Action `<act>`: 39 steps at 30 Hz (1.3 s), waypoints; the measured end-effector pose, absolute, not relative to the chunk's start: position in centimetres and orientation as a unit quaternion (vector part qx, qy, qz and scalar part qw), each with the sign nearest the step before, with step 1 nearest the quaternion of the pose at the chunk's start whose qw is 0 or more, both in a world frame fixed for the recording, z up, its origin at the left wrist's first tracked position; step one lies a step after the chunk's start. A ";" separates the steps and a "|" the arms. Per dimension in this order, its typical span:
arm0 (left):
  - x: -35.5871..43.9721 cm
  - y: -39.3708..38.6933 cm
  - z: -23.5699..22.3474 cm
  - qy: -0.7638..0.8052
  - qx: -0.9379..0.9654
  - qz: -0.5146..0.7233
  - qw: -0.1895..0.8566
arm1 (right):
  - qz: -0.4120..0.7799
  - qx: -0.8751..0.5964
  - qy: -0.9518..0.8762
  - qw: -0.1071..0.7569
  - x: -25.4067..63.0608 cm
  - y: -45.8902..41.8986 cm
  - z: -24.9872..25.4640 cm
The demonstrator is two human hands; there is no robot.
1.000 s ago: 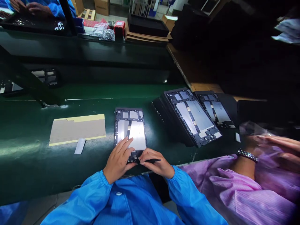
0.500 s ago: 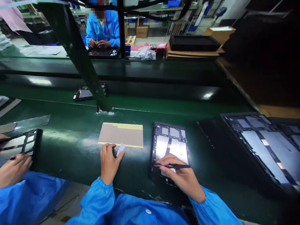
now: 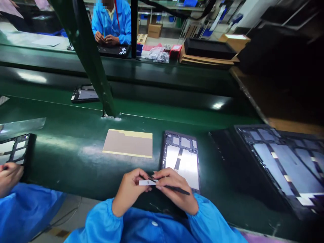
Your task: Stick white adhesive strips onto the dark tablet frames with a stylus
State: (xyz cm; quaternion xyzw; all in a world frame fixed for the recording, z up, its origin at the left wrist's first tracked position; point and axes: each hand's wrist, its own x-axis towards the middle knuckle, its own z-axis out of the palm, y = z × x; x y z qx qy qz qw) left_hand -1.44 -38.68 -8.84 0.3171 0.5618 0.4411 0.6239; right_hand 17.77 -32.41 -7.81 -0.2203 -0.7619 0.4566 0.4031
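My left hand (image 3: 130, 190) is closed in a pinch on a small white strip (image 3: 146, 182), held just in front of my chest. My right hand (image 3: 174, 192) grips thin black tweezers (image 3: 172, 187), whose tip meets the strip. Both hands hover over the near edge of a dark tablet frame (image 3: 181, 158) that lies flat on the green belt (image 3: 76, 158), its silver plates facing up. A tan sheet with yellow edges (image 3: 128, 143) lies on the belt to the left of the frame.
A stack of open tablet frames (image 3: 283, 165) leans at the right. Another worker's hand (image 3: 8, 175) and frame (image 3: 15, 148) are at the far left. A green post (image 3: 93, 60) rises behind the sheet. A person in blue sits across, by boxes and trays.
My left hand picked the white strip up off the belt beside the tan sheet and brought it to the right hand. The tweezers lifted from the frame to meet the strip.
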 end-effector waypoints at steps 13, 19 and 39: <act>-0.2 -38.2 -8.0 0.530 0.296 0.478 0.635 | 0.320 -0.291 -0.772 0.466 19.1 -33.5 -9.6; -0.3 -38.3 -8.0 0.562 0.436 0.514 0.481 | 0.476 -0.303 -0.668 0.485 19.6 -33.4 -7.4; -0.3 -38.6 -8.4 0.546 0.605 0.492 0.307 | 0.438 -0.260 -0.726 0.462 19.6 -33.2 -6.9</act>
